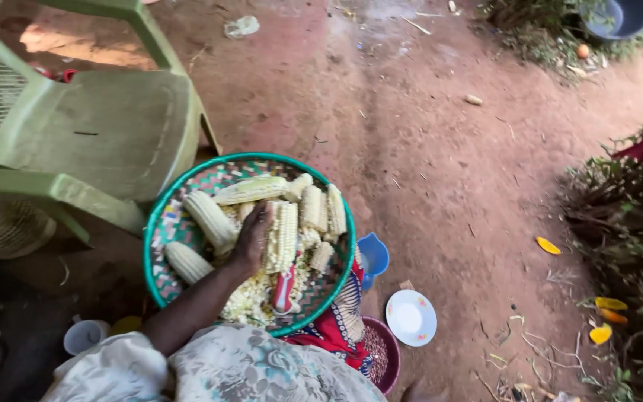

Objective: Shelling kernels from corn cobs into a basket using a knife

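corn cobs (280, 234) in woven basket (159, 246), left hand (251, 240) outstretched, fingers curled around one; right hand unseen

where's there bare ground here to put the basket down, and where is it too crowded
Bare red dirt ground opens past the woven basket, between the green plastic chair and the plants. Crowded: inside the basket, where the left hand lies among corn cobs, and beside it, around the blue scoop, white lid and bowl of grain.

Home yard, red dirt ground (426, 171), plastic chair (106, 126)
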